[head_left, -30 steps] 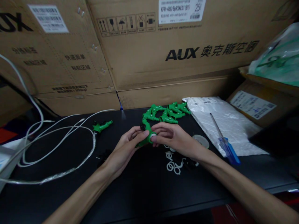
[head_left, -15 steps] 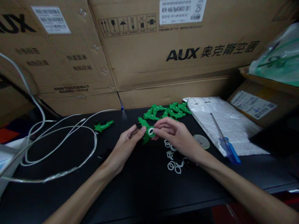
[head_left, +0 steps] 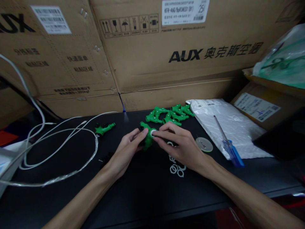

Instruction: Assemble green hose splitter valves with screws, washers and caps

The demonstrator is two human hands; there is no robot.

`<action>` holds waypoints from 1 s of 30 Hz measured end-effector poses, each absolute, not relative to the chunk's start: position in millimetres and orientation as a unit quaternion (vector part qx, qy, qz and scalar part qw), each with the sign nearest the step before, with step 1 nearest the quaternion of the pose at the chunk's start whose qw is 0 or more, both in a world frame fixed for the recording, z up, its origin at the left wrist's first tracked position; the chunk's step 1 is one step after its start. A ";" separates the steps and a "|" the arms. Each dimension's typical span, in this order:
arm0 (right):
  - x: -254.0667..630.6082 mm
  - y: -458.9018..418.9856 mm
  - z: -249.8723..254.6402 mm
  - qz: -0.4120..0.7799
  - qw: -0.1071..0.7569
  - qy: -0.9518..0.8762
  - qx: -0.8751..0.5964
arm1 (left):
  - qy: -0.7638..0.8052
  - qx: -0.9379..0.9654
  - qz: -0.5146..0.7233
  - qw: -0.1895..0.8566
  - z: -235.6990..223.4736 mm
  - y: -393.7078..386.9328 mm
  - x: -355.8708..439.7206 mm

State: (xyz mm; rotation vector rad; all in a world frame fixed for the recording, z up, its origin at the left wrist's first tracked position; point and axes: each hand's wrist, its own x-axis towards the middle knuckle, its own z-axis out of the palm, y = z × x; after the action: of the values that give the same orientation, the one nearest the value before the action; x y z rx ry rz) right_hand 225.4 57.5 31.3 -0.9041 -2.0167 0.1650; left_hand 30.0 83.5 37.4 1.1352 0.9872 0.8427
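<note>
My left hand (head_left: 128, 148) is closed around a green Y-shaped hose connector (head_left: 148, 140) with small black parts on it. A white sealing ring (head_left: 152, 132) sits at the connector's round mouth, which faces right. My right hand (head_left: 183, 141) has its thumb and index fingertips pinched at this ring, partly covering it. Loose white rings (head_left: 177, 170) lie on the table below the right hand, some hidden by it. Behind both hands lie several more green connectors (head_left: 171, 116).
Left of the hands lie a green connector with black knobs (head_left: 104, 128) and looped white cables (head_left: 64, 143). To the right are a round disc (head_left: 204, 144), a blue screwdriver (head_left: 230, 148) and a white plastic mailer (head_left: 247, 136). Large cardboard boxes (head_left: 147, 66) stand along the back.
The left hand has turned the connector so its mouth faces right. The right fingers drew back slightly, showing the white ring, then came onto it again.
</note>
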 end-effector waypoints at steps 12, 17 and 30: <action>225.2 62.4 29.1 0.206 0.480 -0.766 -0.375 | 0.429 0.531 0.385 0.621 37.5 84.1 32.4; 224.4 61.5 29.5 0.227 0.473 -0.755 -0.392 | 0.426 0.528 0.394 0.620 37.5 83.3 32.2; 223.3 60.7 28.8 0.279 0.466 -0.730 -0.416 | 0.433 0.524 0.406 0.610 36.6 85.7 33.5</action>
State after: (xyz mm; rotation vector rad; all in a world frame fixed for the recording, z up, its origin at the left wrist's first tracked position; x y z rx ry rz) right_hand 223.3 60.7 28.8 -1.0208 -1.7915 0.6849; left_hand 33.5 85.7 36.6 1.2106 0.9994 0.9376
